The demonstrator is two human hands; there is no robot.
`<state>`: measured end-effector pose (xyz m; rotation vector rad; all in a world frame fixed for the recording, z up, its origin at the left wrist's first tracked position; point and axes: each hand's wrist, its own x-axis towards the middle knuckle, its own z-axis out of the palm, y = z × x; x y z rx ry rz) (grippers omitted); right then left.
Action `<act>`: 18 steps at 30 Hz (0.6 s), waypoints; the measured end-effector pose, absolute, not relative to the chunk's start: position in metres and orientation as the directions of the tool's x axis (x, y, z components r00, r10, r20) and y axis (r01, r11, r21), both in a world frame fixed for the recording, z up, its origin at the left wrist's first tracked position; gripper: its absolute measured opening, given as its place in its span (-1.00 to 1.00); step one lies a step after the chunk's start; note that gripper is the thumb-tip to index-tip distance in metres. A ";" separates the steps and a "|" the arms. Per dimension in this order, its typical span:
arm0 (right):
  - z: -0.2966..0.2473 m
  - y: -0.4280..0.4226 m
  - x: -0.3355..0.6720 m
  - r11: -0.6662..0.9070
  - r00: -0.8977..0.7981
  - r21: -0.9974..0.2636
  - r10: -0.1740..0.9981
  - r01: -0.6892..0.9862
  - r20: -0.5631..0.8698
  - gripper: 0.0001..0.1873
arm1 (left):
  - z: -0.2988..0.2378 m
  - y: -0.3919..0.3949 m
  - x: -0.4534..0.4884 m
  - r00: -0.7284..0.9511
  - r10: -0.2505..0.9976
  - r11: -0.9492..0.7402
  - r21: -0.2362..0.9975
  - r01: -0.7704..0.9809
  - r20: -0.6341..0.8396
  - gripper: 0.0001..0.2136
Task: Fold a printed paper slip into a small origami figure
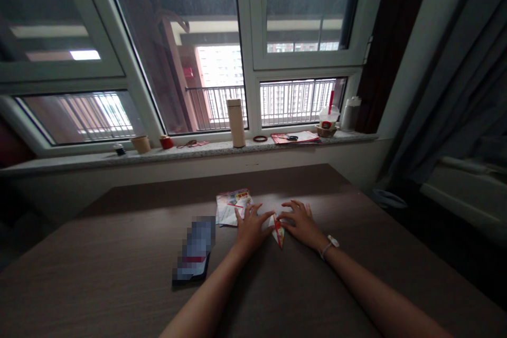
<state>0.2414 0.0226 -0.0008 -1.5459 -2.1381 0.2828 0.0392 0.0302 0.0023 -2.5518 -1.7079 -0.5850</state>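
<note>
On the brown table lies a small folded paper (278,233), white with red and yellow print, narrowing to a point towards me. My left hand (253,228) holds its left edge with thumb and index finger, the other fingers spread above the table. From the other side, the thumb and index finger of my right hand (303,223) grip the paper's upper right edge. A bracelet (325,248) is on my right wrist. Just beyond my left hand lies a stack of printed paper sheets (227,211), partly covered by its fingers.
A phone (194,251), its screen blurred, lies left of my left forearm on the table (119,243). Along the windowsill stand a beige thermos (236,124), a paper cup (140,143), a lidded drink cup (328,116) and a grey bottle (350,114). Scissors (292,138) rest on papers there.
</note>
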 end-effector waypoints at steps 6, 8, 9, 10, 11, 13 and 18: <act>-0.003 0.024 0.241 0.290 -0.211 -0.484 0.954 0.825 0.213 -0.71 | 0.006 0.030 0.039 0.318 0.905 -0.380 0.202 0.903 0.284 -0.79; -0.002 0.023 0.241 0.282 -0.211 -0.475 0.957 0.834 0.198 -0.71 | 0.006 0.030 0.038 0.303 0.915 -0.361 0.206 0.909 0.266 -0.80; -0.001 0.023 0.241 0.285 -0.218 -0.463 0.957 0.839 0.193 -0.71 | 0.007 0.030 0.038 0.298 0.919 -0.354 0.207 0.912 0.256 -0.80; 0.000 0.022 0.242 0.290 -0.228 -0.450 0.955 0.844 0.188 -0.71 | 0.007 0.030 0.037 0.295 0.923 -0.348 0.209 0.914 0.246 -0.80; 0.001 0.021 0.242 0.297 -0.240 -0.438 0.954 0.849 0.182 -0.70 | 0.007 0.030 0.037 0.293 0.926 -0.343 0.211 0.915 0.238 -0.79; 0.004 0.019 0.243 0.313 -0.267 -0.419 0.949 0.852 0.167 -0.67 | 0.008 0.029 0.037 0.292 0.930 -0.339 0.210 0.917 0.225 -0.78; 0.012 0.015 0.246 0.310 -0.305 -0.410 0.949 0.858 0.081 -0.57 | 0.011 0.030 0.036 0.298 0.938 -0.330 0.190 0.925 0.178 -0.74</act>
